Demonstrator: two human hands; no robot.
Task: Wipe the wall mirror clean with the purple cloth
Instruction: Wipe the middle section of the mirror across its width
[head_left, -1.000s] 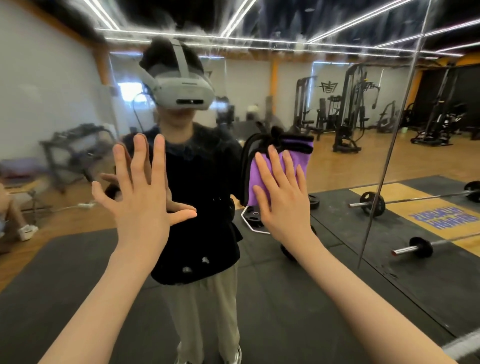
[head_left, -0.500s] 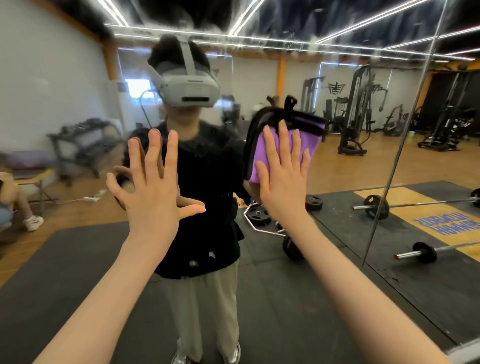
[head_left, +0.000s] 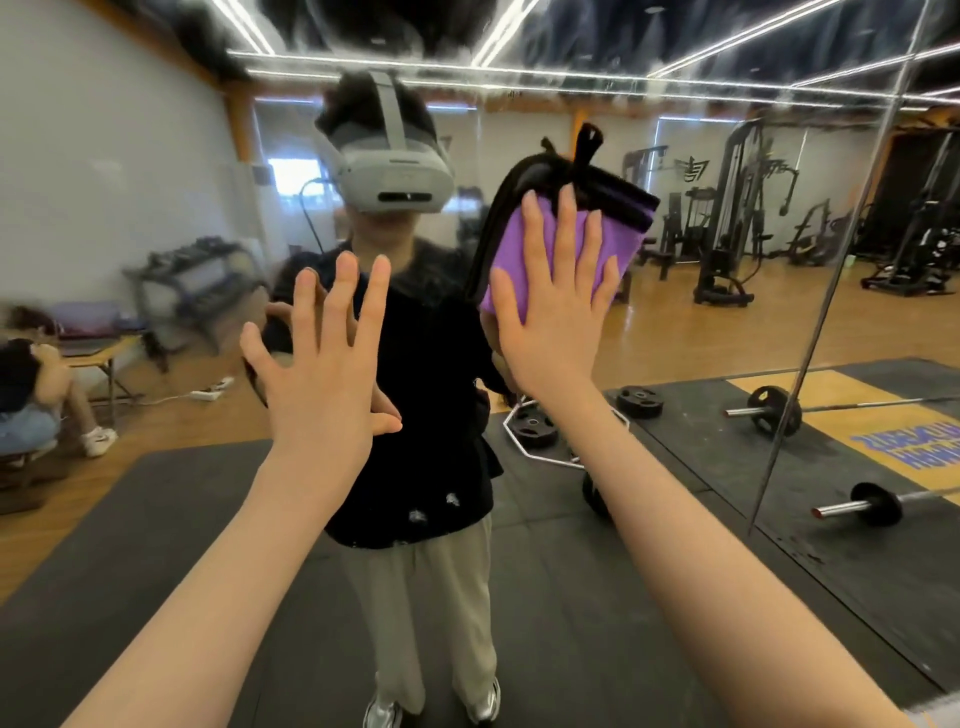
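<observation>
The right hand (head_left: 553, 317) is pressing the purple cloth (head_left: 597, 244) flat against the wall mirror (head_left: 727, 322), right of the frame's centre, its grip wide with straight fingers. The left hand (head_left: 322, 379) is hovering left of centre, fingers spread wide, holding nothing.

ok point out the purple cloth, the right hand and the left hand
purple cloth (head_left: 506, 249), head view, bare left part beside the fingers
right hand (head_left: 550, 322), head view, back of the hand
left hand (head_left: 317, 395), head view, back of the hand
</observation>
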